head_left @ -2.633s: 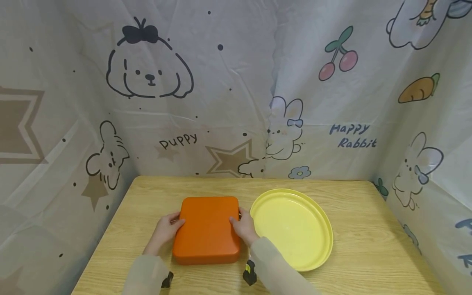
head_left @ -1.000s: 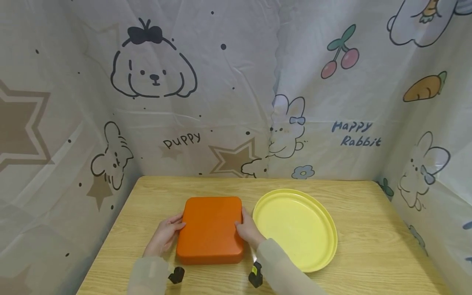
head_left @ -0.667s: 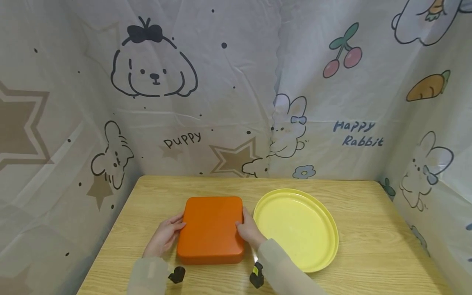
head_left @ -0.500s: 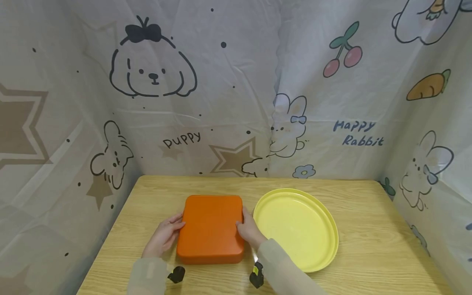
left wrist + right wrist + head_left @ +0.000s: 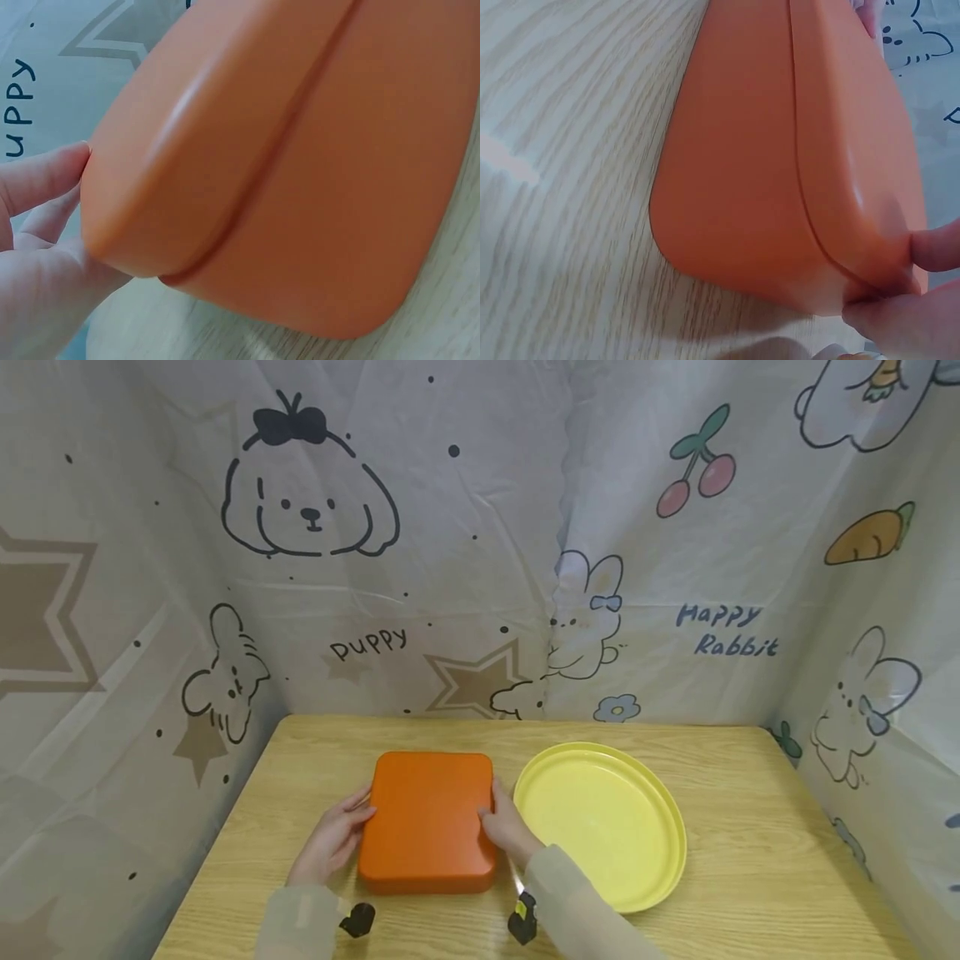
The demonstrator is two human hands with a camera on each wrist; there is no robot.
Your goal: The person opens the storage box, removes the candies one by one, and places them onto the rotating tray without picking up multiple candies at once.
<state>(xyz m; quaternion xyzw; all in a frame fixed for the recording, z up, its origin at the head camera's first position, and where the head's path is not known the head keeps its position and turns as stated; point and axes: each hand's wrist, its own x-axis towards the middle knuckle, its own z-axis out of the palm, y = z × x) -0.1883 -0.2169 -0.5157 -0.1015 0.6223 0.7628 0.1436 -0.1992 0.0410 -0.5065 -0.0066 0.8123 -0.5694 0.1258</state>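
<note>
A square orange box with rounded corners sits on the wooden table, its lid (image 5: 431, 814) facing up. In the left wrist view a dark seam runs between the lid and the box base (image 5: 352, 172). My left hand (image 5: 330, 837) grips the lid at its left side, thumb on the upper edge. On the opposite side my right hand (image 5: 512, 827) pinches the lid, and in the right wrist view its thumb (image 5: 937, 246) presses the lid's edge with a finger by the seam. What the box contains is hidden.
A round yellow plate (image 5: 600, 827) lies just right of the box, with my right forearm crossing its near-left edge. A white cloth with cartoon prints (image 5: 465, 543) hangs behind the table (image 5: 757, 843) and along both sides. Black wrist devices (image 5: 358, 920) sit below my sleeves.
The lid's far edge has risen a little in the head view over the last half second. Both hands keep the same hold on its sides. The plate has not moved on the table.
</note>
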